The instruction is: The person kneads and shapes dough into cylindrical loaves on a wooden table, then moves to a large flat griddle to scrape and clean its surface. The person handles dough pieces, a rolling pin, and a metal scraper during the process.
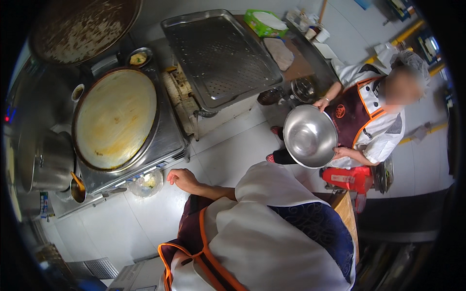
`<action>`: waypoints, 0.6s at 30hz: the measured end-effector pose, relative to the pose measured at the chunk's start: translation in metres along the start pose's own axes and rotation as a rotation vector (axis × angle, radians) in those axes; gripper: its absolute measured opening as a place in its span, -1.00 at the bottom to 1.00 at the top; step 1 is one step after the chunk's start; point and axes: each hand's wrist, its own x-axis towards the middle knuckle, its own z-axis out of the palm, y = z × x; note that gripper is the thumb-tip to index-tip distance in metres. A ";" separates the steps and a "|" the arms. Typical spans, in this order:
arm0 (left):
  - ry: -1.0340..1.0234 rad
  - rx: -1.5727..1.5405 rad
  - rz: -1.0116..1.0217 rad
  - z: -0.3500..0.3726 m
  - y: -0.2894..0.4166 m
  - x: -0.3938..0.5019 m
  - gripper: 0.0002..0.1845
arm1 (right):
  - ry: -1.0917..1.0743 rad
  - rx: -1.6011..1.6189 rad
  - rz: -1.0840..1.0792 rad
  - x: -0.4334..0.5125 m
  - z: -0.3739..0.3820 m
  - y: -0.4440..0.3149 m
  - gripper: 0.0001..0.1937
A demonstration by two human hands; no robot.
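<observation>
My right hand (pixel 182 180) hangs over the tiled floor with its fingers loosely curled and nothing visible in it. It is nearest to the front edge of the stove unit, beside a clear plastic bag or bowl with pale food scraps (pixel 147 183). My left hand is out of view. Up and to the left of my right hand lies a large round griddle (pixel 116 120), its pale surface marked with yellow-brown stains. A small metal bowl with food (pixel 139 58) sits behind it. A large perforated metal tray (pixel 224 58) rests farther back.
At the right, a co-worker in an apron (pixel 364 105) holds a large steel bowl (pixel 310 136). A tall metal pot (pixel 52 160) and a small pot with an orange-handled utensil (pixel 78 191) stand left. A red plastic bag (pixel 347 178) is below the co-worker; a cardboard box (pixel 136 274) is at bottom.
</observation>
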 end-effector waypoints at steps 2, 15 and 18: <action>0.021 0.067 -0.025 0.011 0.000 0.012 -0.74 | 0.006 0.009 0.009 0.004 -0.012 0.006 -0.84; 0.815 0.296 -0.651 -0.224 -0.174 -0.070 -0.75 | -0.149 0.149 0.253 -0.008 -0.016 0.011 -0.84; 0.892 0.442 -0.717 -0.215 -0.183 -0.095 -0.66 | -0.225 0.012 0.405 -0.015 -0.014 0.011 -0.74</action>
